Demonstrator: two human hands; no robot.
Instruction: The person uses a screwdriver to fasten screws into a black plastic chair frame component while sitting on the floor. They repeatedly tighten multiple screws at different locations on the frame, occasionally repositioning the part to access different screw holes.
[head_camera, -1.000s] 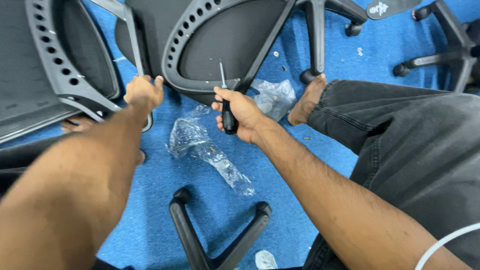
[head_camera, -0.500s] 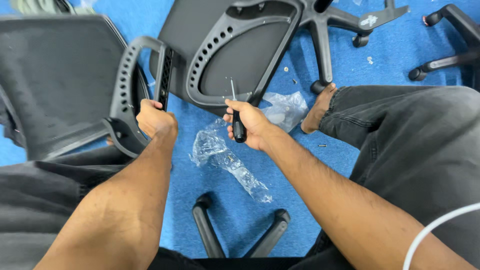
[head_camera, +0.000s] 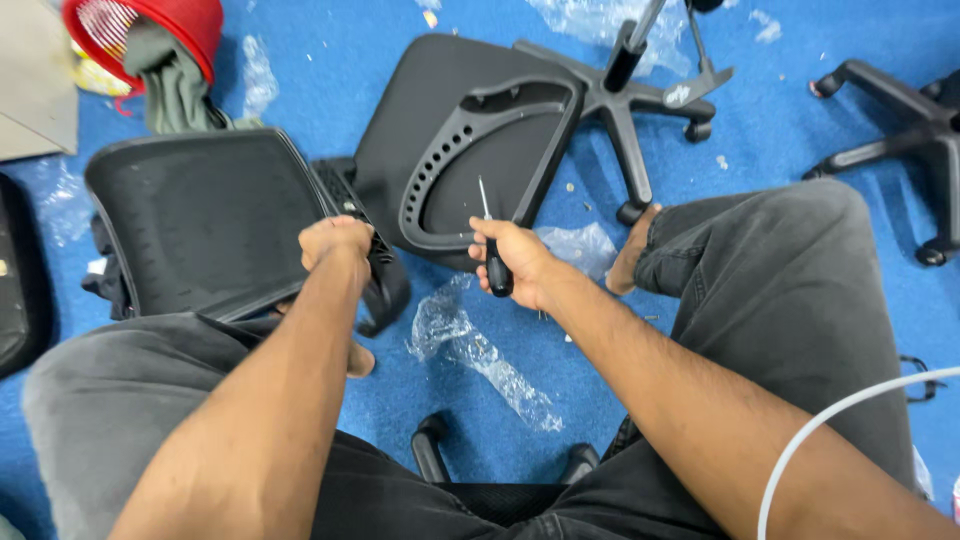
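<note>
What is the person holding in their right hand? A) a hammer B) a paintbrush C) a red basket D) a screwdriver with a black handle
D: the right hand is wrapped around a screwdriver with a black handle, its thin metal shaft pointing up toward the black chair seat lying on the blue floor.

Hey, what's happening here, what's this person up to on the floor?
A person sits on blue carpet among office chair parts. The left hand grips the edge of a black mesh chair back. The right hand holds a black-handled screwdriver, tip up, beside a seat with an armrest frame. Clear plastic wrap lies between the legs; a wheeled base sits beyond.
</note>
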